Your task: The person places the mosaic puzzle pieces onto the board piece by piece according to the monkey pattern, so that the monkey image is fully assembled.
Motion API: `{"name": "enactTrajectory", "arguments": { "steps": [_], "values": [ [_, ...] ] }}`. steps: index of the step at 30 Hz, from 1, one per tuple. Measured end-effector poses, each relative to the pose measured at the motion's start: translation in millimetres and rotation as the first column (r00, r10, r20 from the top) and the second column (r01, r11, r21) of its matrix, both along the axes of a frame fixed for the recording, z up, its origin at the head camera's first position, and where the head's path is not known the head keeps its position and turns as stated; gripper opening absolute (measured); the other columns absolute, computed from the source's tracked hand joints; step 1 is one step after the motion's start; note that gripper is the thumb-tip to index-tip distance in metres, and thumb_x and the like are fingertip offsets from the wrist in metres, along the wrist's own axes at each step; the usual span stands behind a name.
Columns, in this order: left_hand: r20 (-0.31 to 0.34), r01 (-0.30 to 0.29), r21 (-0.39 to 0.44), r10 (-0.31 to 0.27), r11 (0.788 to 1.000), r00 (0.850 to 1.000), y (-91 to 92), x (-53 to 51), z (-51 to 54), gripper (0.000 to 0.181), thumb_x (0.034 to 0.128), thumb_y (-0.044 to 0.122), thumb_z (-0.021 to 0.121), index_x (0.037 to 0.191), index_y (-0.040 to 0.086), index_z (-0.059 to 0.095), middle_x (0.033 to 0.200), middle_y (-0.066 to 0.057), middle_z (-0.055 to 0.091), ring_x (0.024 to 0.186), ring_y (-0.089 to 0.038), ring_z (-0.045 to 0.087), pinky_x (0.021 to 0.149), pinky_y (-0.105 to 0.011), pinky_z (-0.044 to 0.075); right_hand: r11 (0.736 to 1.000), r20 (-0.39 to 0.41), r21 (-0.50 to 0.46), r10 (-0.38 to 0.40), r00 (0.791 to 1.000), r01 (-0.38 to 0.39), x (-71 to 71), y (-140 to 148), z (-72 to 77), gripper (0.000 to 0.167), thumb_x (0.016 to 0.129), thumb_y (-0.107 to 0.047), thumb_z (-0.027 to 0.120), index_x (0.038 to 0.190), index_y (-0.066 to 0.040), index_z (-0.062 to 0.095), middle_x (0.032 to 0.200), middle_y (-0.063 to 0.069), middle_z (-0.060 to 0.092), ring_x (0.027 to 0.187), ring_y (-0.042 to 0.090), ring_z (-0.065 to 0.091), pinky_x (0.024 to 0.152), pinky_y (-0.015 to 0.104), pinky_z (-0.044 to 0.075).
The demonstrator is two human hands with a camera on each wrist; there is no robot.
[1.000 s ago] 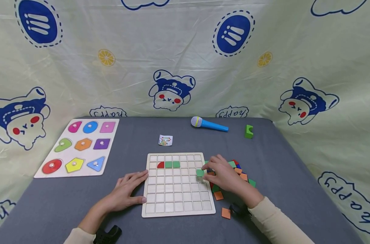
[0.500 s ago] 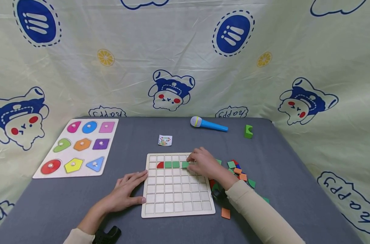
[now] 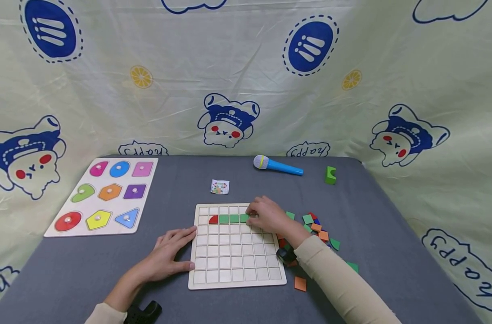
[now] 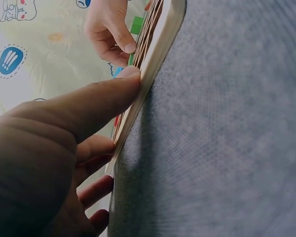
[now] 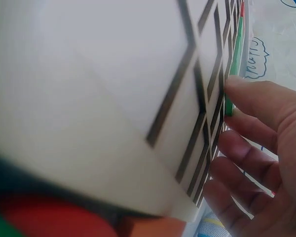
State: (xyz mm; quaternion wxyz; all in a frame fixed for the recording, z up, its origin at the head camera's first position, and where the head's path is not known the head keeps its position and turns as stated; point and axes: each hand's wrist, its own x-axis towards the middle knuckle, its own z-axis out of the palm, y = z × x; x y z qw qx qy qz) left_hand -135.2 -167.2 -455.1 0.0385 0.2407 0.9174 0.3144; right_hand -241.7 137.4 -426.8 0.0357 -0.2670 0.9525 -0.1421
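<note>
Plain cream long sleeves (image 3: 339,281); black wrist-worn cameras (image 3: 143,314), smooth casings

The word "happy" (image 3: 309,149), inverted inside cloud outlines, repeats on the backdrop cloth (image 3: 246,54) beyond the right hand's (image 3: 270,219) fingers (image 3: 255,208) and farther to their right. A small card (image 3: 219,186), beyond them and leftward, bears print too tiny to read.

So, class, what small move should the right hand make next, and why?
Perhaps press the end green tile flat: the right hand pinches it, it lines up with the green tiles running from the red piece, and the left hand rests against the board.
</note>
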Motion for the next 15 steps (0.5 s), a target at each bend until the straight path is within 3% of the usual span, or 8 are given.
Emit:
{"name": "enactTrajectory", "arguments": {
  "steps": [15],
  "values": [
    [-0.015, -0.001, 0.034, 0.001, 0.999, 1.000, 0.6, 0.5, -2.3, 0.078, 0.0782, 0.035, 0.074, 0.142, 0.004, 0.042, 0.151, -0.008, 0.038, 0.128, -0.028, 0.037, 0.093, -0.047, 0.024, 0.999, -0.003, -0.035, 0.004, 1.000, -0.004, 1.6, 1.5, -0.9, 0.027, 0.081, -0.030, 0.074, 0.102, -0.014, 0.071, 0.095, -0.002, 0.060, 0.084, 0.012, 0.045, 0.076, 0.030, 0.040]
  ]
}}
